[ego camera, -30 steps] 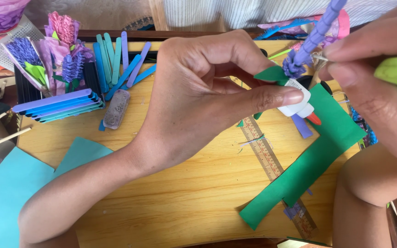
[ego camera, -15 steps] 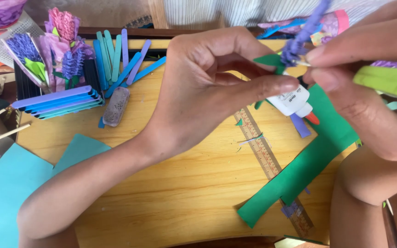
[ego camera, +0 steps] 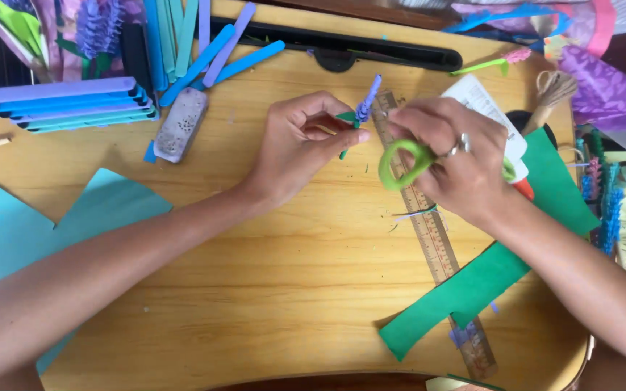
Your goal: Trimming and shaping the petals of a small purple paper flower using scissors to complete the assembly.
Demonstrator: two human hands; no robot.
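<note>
Two hands meet above the wooden tray (ego camera: pixel 182 304): the left hand (ego camera: pixel 295 145) pinches a purple paper flower (ego camera: pixel 364 108), the right hand (ego camera: pixel 458 163) grips green-handled scissors (ego camera: pixel 403 165) beside a white glue bottle (ego camera: pixel 498 119).

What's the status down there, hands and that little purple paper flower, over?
Left hand pinching purple paper flower by its green stem. Right hand gripping green-handled scissors beside it. Ruler lies underneath, nothing blocking.

Craft things on a table (ego camera: pixel 204 304).
Ruler (ego camera: pixel 429 224) mid-table: flower (ego camera: pixel 362 110) just left, glue (ego camera: pixel 490 119) right, strip (ego camera: pixel 472 289) across its near end.
</note>
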